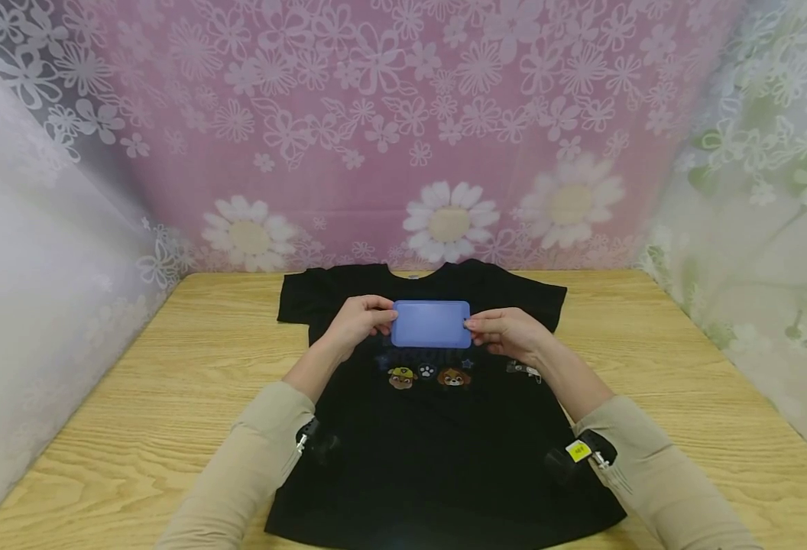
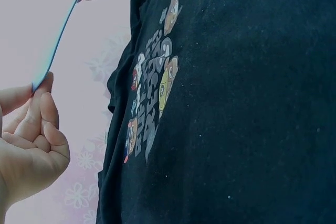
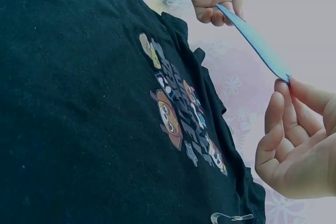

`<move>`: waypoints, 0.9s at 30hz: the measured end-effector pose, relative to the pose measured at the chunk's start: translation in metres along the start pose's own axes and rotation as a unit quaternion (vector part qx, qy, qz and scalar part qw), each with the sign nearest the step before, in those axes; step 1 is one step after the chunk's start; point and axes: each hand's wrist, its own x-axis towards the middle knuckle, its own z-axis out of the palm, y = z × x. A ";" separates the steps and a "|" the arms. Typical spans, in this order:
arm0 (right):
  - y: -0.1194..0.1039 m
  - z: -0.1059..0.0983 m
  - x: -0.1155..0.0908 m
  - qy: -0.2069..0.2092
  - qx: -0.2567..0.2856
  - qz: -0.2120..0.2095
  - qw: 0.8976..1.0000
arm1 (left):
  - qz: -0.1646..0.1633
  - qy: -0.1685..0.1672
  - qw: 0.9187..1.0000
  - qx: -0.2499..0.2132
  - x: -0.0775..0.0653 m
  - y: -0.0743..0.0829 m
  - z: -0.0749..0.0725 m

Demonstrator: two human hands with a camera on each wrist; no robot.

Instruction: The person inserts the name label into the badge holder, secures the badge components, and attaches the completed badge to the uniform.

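A thin blue rectangular plastic sheet (image 1: 431,325) with rounded corners is held up in front of the upper part of a black T-shirt (image 1: 445,458). My left hand (image 1: 361,327) pinches its left end between thumb and fingers. At the opposite end, my right hand (image 1: 511,334) pinches it the same way. Seen edge-on in both wrist views, the sheet (image 2: 60,35) looks slightly bowed and apart from the shirt. Cartoon dog faces and lettering (image 3: 168,119) are printed on the shirt's chest, partly hidden by the sheet in the head view.
The T-shirt lies spread on a wood-grain table (image 1: 190,405), neck toward the back. A small clear plastic piece (image 1: 523,371) lies on the shirt near my right wrist. Floral curtains (image 1: 376,137) hang behind and at both sides. Cameras are strapped on both wrists.
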 end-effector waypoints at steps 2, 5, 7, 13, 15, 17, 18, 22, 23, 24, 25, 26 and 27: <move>0.000 0.000 -0.001 0.002 0.004 0.000 1.000 | -0.002 -0.002 1.000 0.005 -0.001 0.001 0.001; 0.000 0.000 -0.001 0.006 0.009 -0.004 1.000 | -0.003 -0.010 1.000 0.010 0.000 0.000 0.002; 0.000 0.000 -0.001 0.008 0.010 -0.007 1.000 | -0.002 -0.013 1.000 0.011 0.000 0.000 0.003; -0.001 0.001 -0.001 0.008 0.008 -0.005 1.000 | -0.007 -0.009 1.000 0.006 0.002 -0.001 0.005; 0.000 0.002 0.000 0.011 0.004 -0.004 1.000 | -0.014 -0.006 1.000 -0.001 0.002 -0.001 0.005; 0.001 0.003 0.000 0.012 0.001 -0.003 1.000 | -0.021 -0.003 1.000 -0.011 0.002 -0.002 0.006; 0.001 0.003 0.001 0.013 -0.001 -0.003 1.000 | -0.023 -0.003 1.000 -0.015 0.002 -0.002 0.006; 0.002 0.004 0.001 0.017 -0.015 -0.005 1.000 | -0.022 -0.003 0.999 -0.027 0.000 -0.002 0.006; 0.002 0.005 0.001 0.019 -0.019 -0.005 1.000 | -0.021 -0.004 0.999 -0.030 -0.001 -0.002 0.005; 0.002 0.005 0.001 0.021 -0.024 -0.005 0.999 | -0.020 -0.005 0.999 -0.033 -0.001 -0.001 0.005; 0.002 0.005 0.001 0.022 -0.028 -0.006 0.999 | -0.020 -0.006 0.999 -0.038 -0.002 -0.001 0.005; 0.001 0.005 0.001 0.021 -0.030 -0.007 0.999 | -0.021 -0.007 0.999 -0.044 -0.002 -0.001 0.004; 0.001 0.005 0.001 0.022 -0.031 -0.008 0.999 | -0.021 -0.009 0.999 -0.049 -0.002 -0.001 0.004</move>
